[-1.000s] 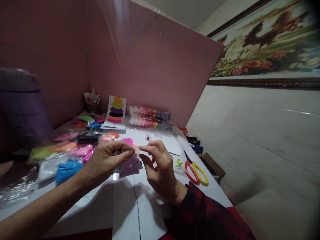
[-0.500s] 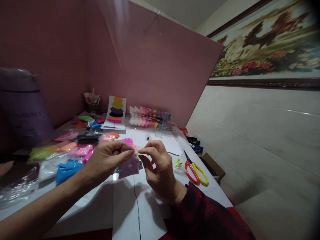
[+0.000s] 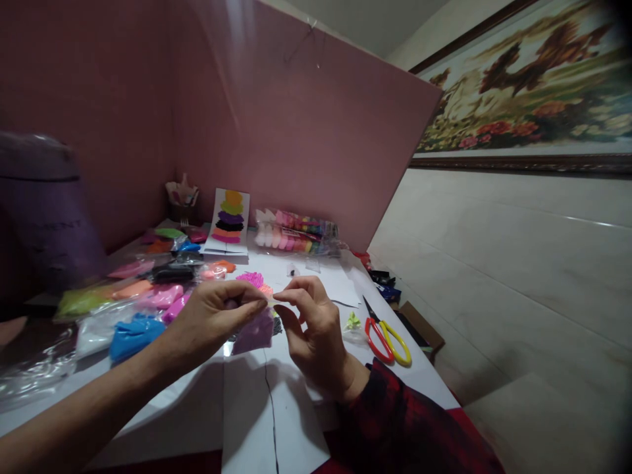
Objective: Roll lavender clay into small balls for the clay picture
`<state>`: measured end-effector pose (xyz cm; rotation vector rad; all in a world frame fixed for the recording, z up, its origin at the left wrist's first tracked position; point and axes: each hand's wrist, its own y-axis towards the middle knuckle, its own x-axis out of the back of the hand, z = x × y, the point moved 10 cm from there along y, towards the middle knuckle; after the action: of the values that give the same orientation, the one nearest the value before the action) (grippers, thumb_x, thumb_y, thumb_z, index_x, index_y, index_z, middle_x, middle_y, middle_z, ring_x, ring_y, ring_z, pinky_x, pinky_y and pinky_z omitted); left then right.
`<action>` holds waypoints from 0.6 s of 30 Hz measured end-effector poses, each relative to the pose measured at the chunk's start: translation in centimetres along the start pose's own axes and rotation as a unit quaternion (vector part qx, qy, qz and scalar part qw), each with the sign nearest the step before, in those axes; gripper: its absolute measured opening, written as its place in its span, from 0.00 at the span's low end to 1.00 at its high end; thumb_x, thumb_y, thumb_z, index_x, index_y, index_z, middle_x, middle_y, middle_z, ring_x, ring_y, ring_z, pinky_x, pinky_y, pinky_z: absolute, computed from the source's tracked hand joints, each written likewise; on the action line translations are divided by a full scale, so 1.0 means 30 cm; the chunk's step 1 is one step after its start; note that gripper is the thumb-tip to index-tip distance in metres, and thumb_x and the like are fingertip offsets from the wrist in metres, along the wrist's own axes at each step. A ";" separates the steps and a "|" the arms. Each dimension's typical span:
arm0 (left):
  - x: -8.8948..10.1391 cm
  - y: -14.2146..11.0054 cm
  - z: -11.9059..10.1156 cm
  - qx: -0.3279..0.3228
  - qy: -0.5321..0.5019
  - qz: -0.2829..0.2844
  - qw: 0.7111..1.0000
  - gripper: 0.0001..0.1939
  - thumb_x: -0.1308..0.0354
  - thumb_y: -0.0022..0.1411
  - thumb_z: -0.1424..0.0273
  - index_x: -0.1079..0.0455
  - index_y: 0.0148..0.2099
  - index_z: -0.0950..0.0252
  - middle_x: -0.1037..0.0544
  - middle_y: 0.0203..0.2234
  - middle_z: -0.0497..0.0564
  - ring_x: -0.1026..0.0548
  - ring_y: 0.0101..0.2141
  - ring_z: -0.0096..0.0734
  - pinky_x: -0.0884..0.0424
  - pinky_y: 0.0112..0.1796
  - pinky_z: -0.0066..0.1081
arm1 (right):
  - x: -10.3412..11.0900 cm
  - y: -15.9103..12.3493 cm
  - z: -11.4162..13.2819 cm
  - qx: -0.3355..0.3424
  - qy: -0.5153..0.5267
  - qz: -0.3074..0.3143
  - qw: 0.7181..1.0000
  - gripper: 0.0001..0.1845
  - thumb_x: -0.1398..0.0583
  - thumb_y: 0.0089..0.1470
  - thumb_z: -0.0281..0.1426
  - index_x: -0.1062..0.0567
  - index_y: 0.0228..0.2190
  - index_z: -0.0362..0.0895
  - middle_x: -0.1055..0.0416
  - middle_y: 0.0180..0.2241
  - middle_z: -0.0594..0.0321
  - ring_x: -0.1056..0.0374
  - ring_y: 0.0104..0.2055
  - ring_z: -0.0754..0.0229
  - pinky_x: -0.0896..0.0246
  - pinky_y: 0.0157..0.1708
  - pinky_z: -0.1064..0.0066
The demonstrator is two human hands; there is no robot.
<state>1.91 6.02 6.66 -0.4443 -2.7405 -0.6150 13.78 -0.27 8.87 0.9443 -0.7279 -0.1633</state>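
Between thumb and fingers, my left hand (image 3: 217, 313) pinches a small bag of purple clay (image 3: 253, 331), which hangs below the fingertips. My right hand (image 3: 313, 322) is just to its right, thumb and index finger curled into a pinch close to the left fingertips. Anything between those right fingertips is too small to make out. Behind the hands, bright pink clay strands (image 3: 251, 279) and a peach clay patch (image 3: 266, 290) lie on the white paper (image 3: 296, 421), partly hidden. A dark line runs down the paper towards me.
Scissors (image 3: 388, 339) with red and yellow handles lie at right, beside a small bag of yellow-green clay (image 3: 353, 322). Several coloured clay bags (image 3: 135, 336) cover the left side. A colour card (image 3: 228, 220) and clay packs (image 3: 293, 232) stand at the back.
My left hand has shifted slightly, and the purple clay bag has moved a little left and tilted. More of the peach clay shows between the hands. My right hand is almost still.
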 end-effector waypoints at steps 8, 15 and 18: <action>0.000 0.002 0.003 -0.008 -0.005 -0.001 1.000 0.09 0.41 0.54 0.67 0.24 0.29 0.67 0.29 0.20 0.46 0.36 0.23 0.24 0.41 0.23 0.24 | 0.007 0.002 0.007 0.017 0.010 -0.016 1.000 0.13 0.44 0.54 0.21 0.30 0.41 0.46 0.34 0.41 0.58 0.34 0.42 0.57 0.32 0.32 0.67; -0.005 0.000 -0.008 -0.043 0.011 0.005 0.999 0.07 0.42 0.54 0.69 0.23 0.31 0.66 0.24 0.23 0.49 0.31 0.26 0.27 0.35 0.27 0.26 | 0.005 0.000 -0.001 0.012 0.000 -0.016 1.000 0.11 0.44 0.54 0.21 0.28 0.39 0.44 0.34 0.40 0.57 0.33 0.40 0.57 0.33 0.31 0.68; -0.005 -0.003 -0.006 -0.047 0.013 0.008 0.999 0.07 0.42 0.55 0.70 0.23 0.30 0.66 0.24 0.23 0.48 0.31 0.26 0.27 0.35 0.27 0.26 | 0.003 0.001 -0.002 0.009 0.002 -0.013 1.000 0.10 0.44 0.54 0.21 0.28 0.38 0.44 0.34 0.39 0.57 0.34 0.40 0.57 0.33 0.31 0.68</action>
<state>2.04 5.83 6.74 -0.4762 -2.6885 -0.7421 13.88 -0.25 8.93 0.9709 -0.7141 -0.1778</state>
